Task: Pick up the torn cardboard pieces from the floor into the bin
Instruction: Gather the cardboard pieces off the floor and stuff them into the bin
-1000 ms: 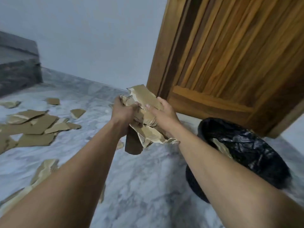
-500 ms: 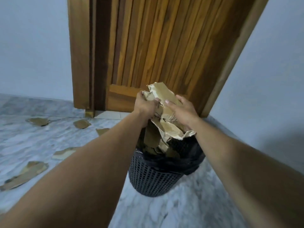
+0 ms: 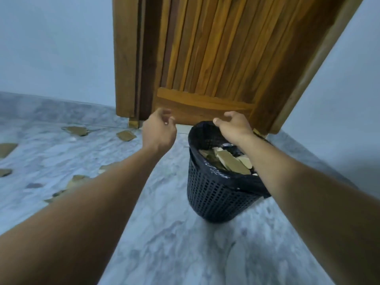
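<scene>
Head view: both arms stretch forward over a grey marble floor (image 3: 164,233). The left hand (image 3: 159,130) is empty, its fingers loosely curled with nothing between them. The right hand (image 3: 236,126) is empty too, fingers relaxed and slightly spread, thumb pointing toward the left hand. A clear gap separates the two hands.

Directly below the right hand and its wrist stands the bin (image 3: 216,198), a dark mesh basket with a black liner (image 3: 202,132) folded over its rim. The right forearm crosses above the bin's right side. Under that wrist, inside the bin, lie the torn cardboard pieces (image 3: 228,161), tan and overlapping, heaped close to the rim. The left hand sits off to the left of the bin, not over it.

More cardboard lies on the floor on the far side of the left hand from the bin. The nearest scrap (image 3: 125,135) is just left of that hand, and a second scrap (image 3: 77,130) lies farther left. Two edge scraps (image 3: 6,149) sit well apart from either hand at the frame's left border. A few low scraps (image 3: 79,179) lie beside the left forearm, partly hidden by it.

Beyond both hands rises a wooden door (image 3: 205,58), with a pale wall (image 3: 51,48) on either side.
</scene>
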